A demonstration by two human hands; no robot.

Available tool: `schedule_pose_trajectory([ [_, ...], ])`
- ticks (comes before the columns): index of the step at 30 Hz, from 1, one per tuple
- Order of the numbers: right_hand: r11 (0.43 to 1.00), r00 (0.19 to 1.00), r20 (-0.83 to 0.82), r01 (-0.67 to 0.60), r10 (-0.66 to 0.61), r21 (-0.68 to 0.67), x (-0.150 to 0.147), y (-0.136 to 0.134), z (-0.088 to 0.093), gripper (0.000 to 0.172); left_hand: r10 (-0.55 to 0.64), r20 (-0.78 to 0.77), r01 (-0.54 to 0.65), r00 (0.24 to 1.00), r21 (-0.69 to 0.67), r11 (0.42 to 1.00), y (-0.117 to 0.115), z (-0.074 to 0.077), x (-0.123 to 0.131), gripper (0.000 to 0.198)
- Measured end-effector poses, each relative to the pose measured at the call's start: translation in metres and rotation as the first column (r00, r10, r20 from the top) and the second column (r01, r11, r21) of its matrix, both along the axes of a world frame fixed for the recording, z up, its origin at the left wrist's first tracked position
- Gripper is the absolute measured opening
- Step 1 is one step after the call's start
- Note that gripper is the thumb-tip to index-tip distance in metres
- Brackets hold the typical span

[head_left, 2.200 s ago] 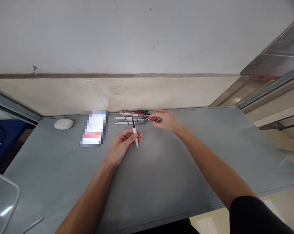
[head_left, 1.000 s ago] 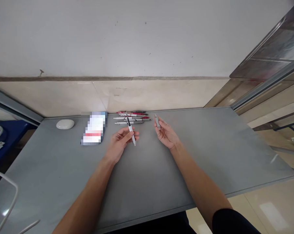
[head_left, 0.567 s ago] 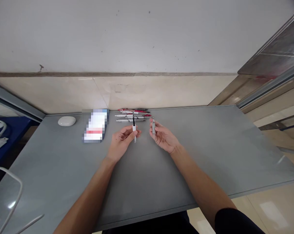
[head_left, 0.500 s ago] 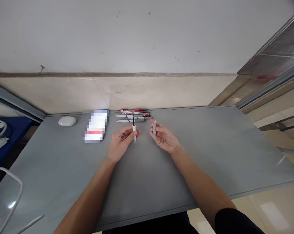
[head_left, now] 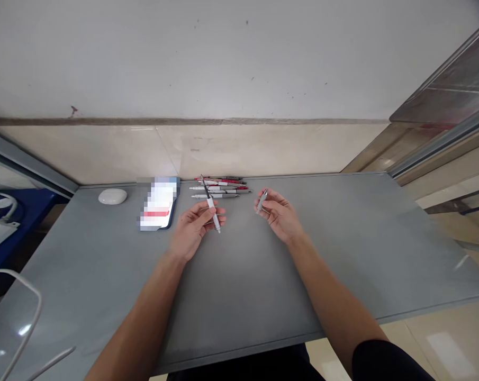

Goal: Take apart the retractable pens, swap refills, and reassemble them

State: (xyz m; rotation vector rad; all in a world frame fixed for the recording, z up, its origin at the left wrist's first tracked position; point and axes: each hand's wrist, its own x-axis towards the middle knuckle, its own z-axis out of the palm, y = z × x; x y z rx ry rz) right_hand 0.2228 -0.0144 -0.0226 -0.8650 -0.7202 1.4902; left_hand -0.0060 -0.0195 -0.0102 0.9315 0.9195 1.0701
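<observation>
My left hand point(head_left: 195, 225) is closed on a white pen body point(head_left: 211, 203), pinched between thumb and fingers. A dark refill with a metal tip stands out of its upper end, which leans to the left. My right hand point(head_left: 281, 214) holds a short grey pen barrel point(head_left: 262, 201) with a pointed silver tip, tilted up to the right. The two pen parts are apart, with a gap between my hands. Just beyond them, several pens point(head_left: 223, 188) in white, grey and red lie side by side on the grey table point(head_left: 239, 286).
At the left of the table lie a phone point(head_left: 159, 203) with a blurred screen and a white rounded case or mouse point(head_left: 113, 196). A white cable point(head_left: 35, 307) loops at the lower left. The tiled wall point(head_left: 263, 148) borders the table's back edge.
My hands have moved farther apart, the right one to the right. The pen body in my left hand has tipped from upright to leaning left; the grey barrel now slants to the right.
</observation>
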Motion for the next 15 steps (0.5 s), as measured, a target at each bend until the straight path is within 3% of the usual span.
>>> schedule_pose_trajectory([
  [8,1.000,1.000,-0.017,0.007,-0.007,0.005,-0.006,0.000,-0.001,0.021,-0.010,-0.212,0.032,0.977,0.097,0.995,-0.001,0.003,0.002,0.036],
  [15,0.991,0.993,-0.035,0.112,-0.110,0.068,-0.009,0.002,0.007,0.016,-0.019,-0.572,0.185,0.820,0.232,0.955,0.005,0.015,0.010,0.029],
])
